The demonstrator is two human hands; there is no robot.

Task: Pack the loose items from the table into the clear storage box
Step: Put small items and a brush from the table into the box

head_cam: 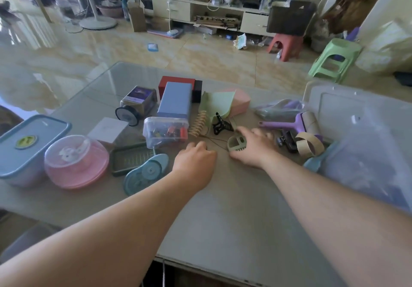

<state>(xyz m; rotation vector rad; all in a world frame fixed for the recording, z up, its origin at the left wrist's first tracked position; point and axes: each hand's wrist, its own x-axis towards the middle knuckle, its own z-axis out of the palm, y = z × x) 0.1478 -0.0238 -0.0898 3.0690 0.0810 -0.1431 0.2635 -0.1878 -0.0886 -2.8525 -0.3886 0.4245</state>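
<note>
Near desk (pixel 223 220) edge: bare surface, open room for moving. Left hand (pixel 196 159) curled, knuckles down, apparently holding nothing. Right hand (pixel 252 148) grips small grey-green brush (pixel 236 143): likely light, stiff plastic, best held by body. Clear storage box (pixel 356 117) far right, rim close; lift clear of purple lint roller (pixel 289 123) between.

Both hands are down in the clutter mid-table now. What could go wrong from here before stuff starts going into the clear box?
1. The right hand lies over the grey-green plastic comb beside a thin dark wire; lifting may snag it and drag the black hair claw.
2. The left hand is close to the small clear lidded box of colourful bits; a nudge could shove it.
3. The large clear storage box sits far right, so carrying across the purple lint roller risks knocking it.
</note>
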